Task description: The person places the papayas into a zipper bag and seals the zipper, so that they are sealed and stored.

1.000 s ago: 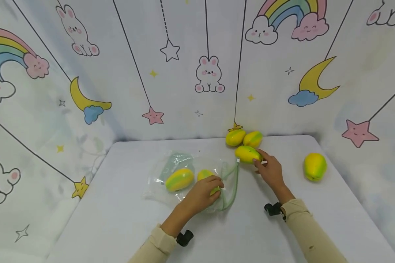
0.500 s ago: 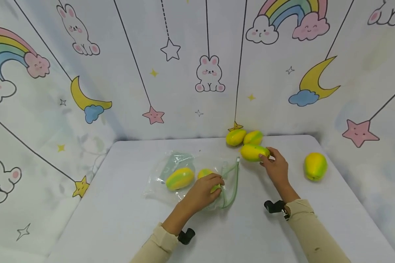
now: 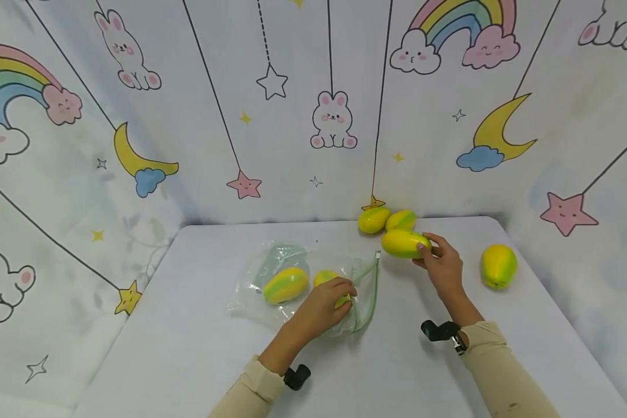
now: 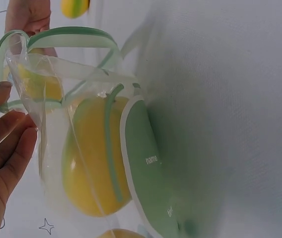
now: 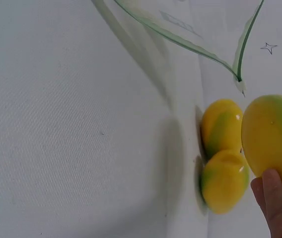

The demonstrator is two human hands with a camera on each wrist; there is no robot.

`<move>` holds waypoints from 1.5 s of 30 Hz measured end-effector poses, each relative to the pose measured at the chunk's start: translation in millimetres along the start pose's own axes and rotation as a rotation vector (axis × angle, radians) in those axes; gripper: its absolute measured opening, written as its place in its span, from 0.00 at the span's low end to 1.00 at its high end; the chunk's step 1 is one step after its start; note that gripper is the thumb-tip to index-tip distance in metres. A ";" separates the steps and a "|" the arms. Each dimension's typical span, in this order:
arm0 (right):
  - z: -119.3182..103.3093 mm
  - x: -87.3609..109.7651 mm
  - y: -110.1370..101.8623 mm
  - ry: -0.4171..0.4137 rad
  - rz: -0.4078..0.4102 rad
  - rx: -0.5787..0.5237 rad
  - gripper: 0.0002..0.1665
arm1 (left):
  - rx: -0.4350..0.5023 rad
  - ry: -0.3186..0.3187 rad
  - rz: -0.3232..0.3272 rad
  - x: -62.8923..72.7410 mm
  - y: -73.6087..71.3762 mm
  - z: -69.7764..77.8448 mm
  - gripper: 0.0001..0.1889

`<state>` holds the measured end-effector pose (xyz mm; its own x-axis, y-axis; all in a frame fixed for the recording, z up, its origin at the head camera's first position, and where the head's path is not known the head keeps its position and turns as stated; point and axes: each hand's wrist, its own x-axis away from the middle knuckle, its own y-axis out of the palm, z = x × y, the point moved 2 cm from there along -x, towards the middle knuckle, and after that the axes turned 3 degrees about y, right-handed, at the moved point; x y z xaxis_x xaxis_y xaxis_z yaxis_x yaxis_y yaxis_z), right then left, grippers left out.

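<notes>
My left hand (image 3: 324, 305) pinches the green-edged mouth of a clear zip bag (image 4: 54, 134), thumb on one side and fingers on the other. Two yellow-green mangoes lie inside it: one mango (image 3: 285, 285) at the closed end, the other mango (image 3: 325, 276) partly hidden behind the left hand. A green label (image 4: 143, 158) reading "name" shows on the bag's underside. To the right of the open mouth, my right hand (image 3: 443, 267) grips another mango (image 3: 404, 243) by its right end, held above the table, thumb on the near side.
Two more mangoes, a left one (image 3: 374, 220) and a right one (image 3: 401, 220), sit against the back wall cloth behind the held one. A single mango (image 3: 498, 266) stands at the right side of the white table (image 3: 188, 337). Printed cloth (image 3: 292, 157) encloses the table.
My right hand has lifted the mango and carried it slightly right, away from the bag's mouth. It has barely moved over the last half second. The left hand and bag stay in place.
</notes>
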<state>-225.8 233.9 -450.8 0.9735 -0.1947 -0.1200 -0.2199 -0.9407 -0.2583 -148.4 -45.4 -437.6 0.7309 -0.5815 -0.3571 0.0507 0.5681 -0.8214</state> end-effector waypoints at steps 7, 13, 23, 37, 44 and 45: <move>-7.0 5.7 -2.3 0.016 -0.003 -0.038 0.28 | 0.000 0.021 0.012 -0.3 -0.8 0.8 0.08; -8.9 9.7 -4.1 0.023 0.002 -0.056 0.28 | -0.024 0.050 0.046 -1.5 -1.4 -1.2 0.07; 0.4 25.4 -7.1 0.058 -0.023 -0.084 0.30 | -0.013 0.041 0.062 -5.2 -1.6 -0.9 0.07; 17.1 42.9 4.1 0.100 -0.050 -0.235 0.26 | 0.020 -0.011 0.061 -10.1 -2.3 -0.3 0.07; 12.9 48.0 10.0 0.103 -0.066 -0.268 0.27 | 0.011 -0.013 0.060 -14.9 0.2 1.0 0.07; 12.7 49.1 11.0 0.100 -0.071 -0.264 0.28 | 0.017 -0.016 0.059 -15.4 0.4 1.5 0.07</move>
<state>-181.3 217.5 -471.7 0.9901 -0.1395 -0.0121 -0.1396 -0.9902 -0.0024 -158.6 -35.3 -431.7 0.7438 -0.5375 -0.3972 0.0190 0.6110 -0.7914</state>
